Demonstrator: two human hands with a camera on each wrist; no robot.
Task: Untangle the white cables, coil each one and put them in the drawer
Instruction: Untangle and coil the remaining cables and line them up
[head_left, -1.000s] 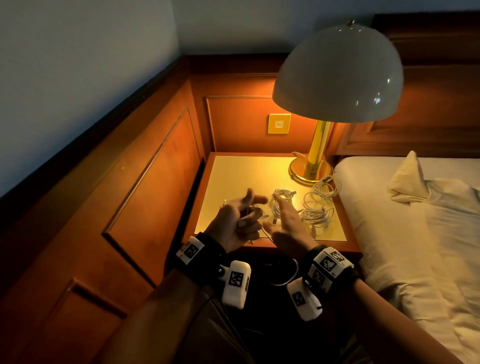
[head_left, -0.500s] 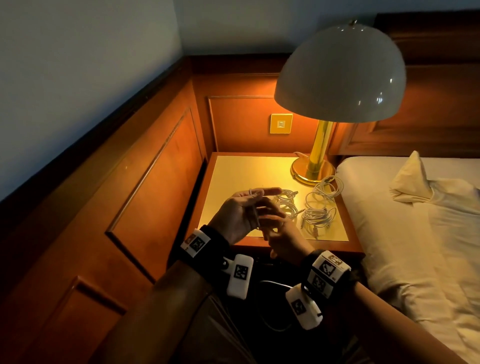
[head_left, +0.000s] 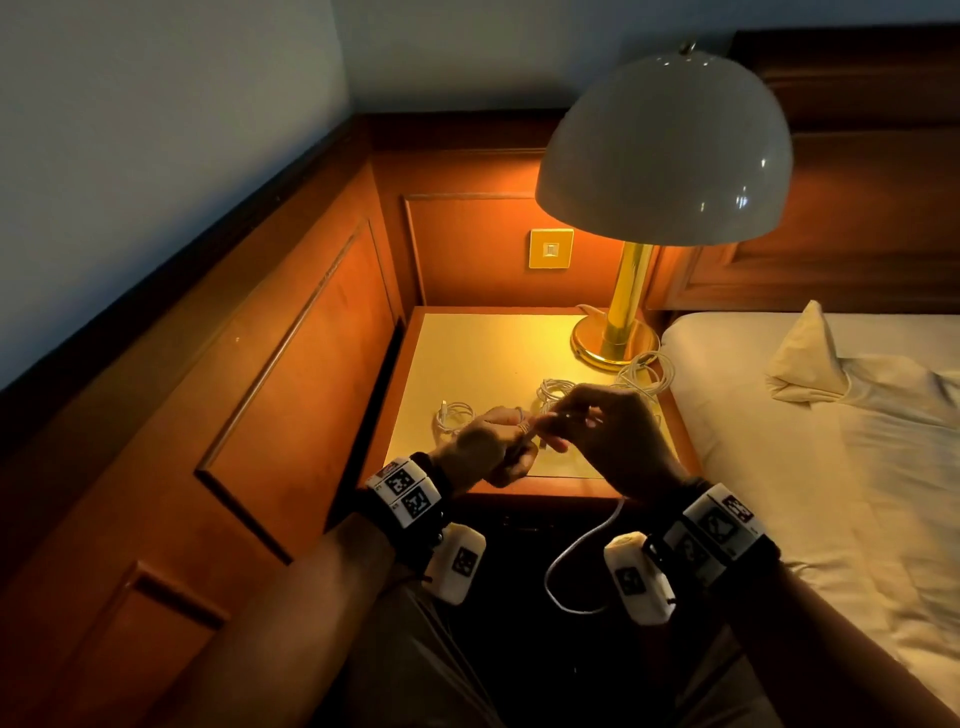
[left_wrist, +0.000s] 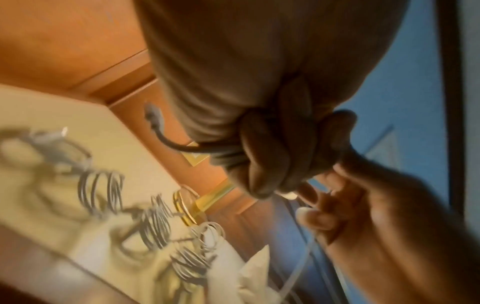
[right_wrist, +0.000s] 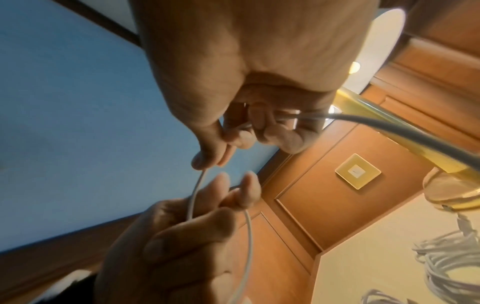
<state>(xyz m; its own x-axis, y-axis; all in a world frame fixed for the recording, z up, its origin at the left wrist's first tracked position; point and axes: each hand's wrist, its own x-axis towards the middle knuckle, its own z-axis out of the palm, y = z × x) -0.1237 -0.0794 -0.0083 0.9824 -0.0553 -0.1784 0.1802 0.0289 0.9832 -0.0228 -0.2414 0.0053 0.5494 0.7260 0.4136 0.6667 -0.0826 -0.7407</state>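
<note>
Over the front of the nightstand (head_left: 483, 353) my two hands meet on one white cable (head_left: 574, 566), whose slack hangs in a loop below the table edge. My left hand (head_left: 519, 431) has its fingers curled round turns of the cable (right_wrist: 193, 195). The plug end (left_wrist: 153, 115) sticks out behind the fist. My right hand (head_left: 566, 421) pinches the same cable just above the left fingers (right_wrist: 207, 160). Three coiled white cables lie on the tabletop: a small one (head_left: 454, 413), a middle one (head_left: 553, 387) and one by the lamp base (head_left: 644, 371). The drawer is lost in the dark under the table edge.
A brass lamp (head_left: 615, 338) with a white dome shade (head_left: 665, 150) stands at the back right of the nightstand. Wooden wall panelling (head_left: 291, 374) closes the left and back sides. A bed with cream sheets (head_left: 831, 493) adjoins on the right.
My right hand rose from below the left hand to its fingertips. The left fingers, stretched out half a second ago, now curl round the cable. The hanging loop stays below the edge.
</note>
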